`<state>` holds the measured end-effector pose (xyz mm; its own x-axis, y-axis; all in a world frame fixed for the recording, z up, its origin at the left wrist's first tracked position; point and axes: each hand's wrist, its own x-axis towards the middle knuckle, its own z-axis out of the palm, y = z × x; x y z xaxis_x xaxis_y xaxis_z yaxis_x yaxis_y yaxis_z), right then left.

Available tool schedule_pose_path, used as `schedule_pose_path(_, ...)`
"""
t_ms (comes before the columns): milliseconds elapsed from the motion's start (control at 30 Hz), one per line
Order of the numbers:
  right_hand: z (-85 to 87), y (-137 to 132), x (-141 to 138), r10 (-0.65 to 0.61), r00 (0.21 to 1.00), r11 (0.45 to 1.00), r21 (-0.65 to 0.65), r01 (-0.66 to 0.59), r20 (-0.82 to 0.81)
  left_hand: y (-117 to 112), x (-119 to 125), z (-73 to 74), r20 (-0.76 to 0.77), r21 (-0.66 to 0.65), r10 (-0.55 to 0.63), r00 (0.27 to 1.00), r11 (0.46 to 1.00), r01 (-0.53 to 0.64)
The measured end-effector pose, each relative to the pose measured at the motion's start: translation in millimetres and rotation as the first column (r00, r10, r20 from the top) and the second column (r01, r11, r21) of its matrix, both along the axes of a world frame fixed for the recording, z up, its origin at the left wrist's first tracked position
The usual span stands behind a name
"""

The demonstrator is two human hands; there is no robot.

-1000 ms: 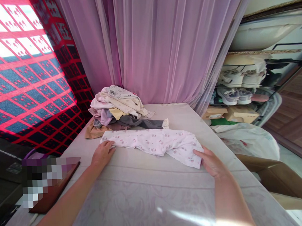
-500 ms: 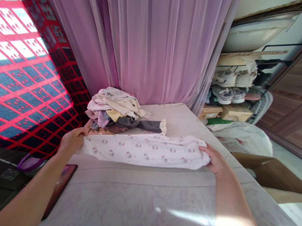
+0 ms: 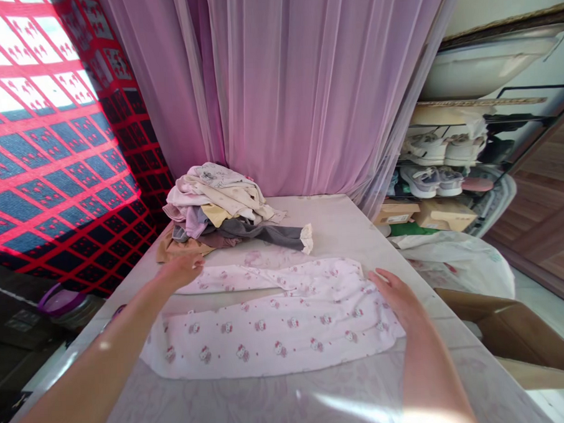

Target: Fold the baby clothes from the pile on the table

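White pants (image 3: 277, 324) with a small pink cartoon-cat print lie spread on the covered surface, legs toward the left and apart, waist end to the right. My left hand (image 3: 182, 270) is over the end of the far leg, fingers loosely bent; it partly hides that leg's cuff. At the waist end, my right hand (image 3: 396, 294) hovers at the edge of the cloth, fingers apart and holding nothing. Just beyond the pants sits a heap of clothes (image 3: 216, 192), with a dark grey garment with a ruffled cream end (image 3: 283, 235) sticking out.
A pale patterned cover (image 3: 253, 403) lies over the work surface. Purple curtains (image 3: 277, 93) hang behind it. To the right are a shoe rack with sneakers (image 3: 430, 180) and an open cardboard box (image 3: 516, 326). A purple-lidded container (image 3: 64, 305) stands at the left.
The pants, held folded lengthwise between both hands before, now lie opened with the legs apart. My left hand has moved right to the far leg. My right hand has released the waist end.
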<state>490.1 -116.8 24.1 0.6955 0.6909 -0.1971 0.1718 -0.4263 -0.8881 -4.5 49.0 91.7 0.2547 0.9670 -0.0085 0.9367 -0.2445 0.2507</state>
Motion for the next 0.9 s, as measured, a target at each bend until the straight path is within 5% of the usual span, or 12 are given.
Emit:
schedule_pose_path(167,-8.3,11,-8,0.113,0.992,0.994,0.000,-0.113,0.064,10,37,-15.3,-0.189,-0.132,-0.204,0.961,0.975,0.180)
schedule_pose_path(333,-8.0,10,-6,0.159,0.977,0.985,0.046,-0.167,0.142,-10,42,-5.9,-0.203,-0.156,-0.272,0.941,0.957,0.243)
schedule_pose_path(533,-4.4,8,-7,0.144,0.926,0.985,-0.145,-0.099,0.349,-25,36,13.9,-0.103,-0.555,-0.405,0.908,0.781,0.286)
schedule_pose_path(667,-6.4,9,-12,0.185,0.901,0.967,-0.235,-0.096,0.392,7,70,26.5,-0.205,-0.272,-0.261,0.943,0.941,0.201)
schedule_pose_path(733,-9.0,9,-13,0.184,0.889,0.964,-0.254,-0.080,0.419,23,100,27.3,-0.182,-0.143,-0.177,0.967,0.978,0.152)
schedule_pose_path(900,-15.4,9,-14,0.143,0.867,0.969,-0.245,-0.024,0.477,51,168,13.9,0.082,-0.313,-0.105,0.991,0.941,0.125)
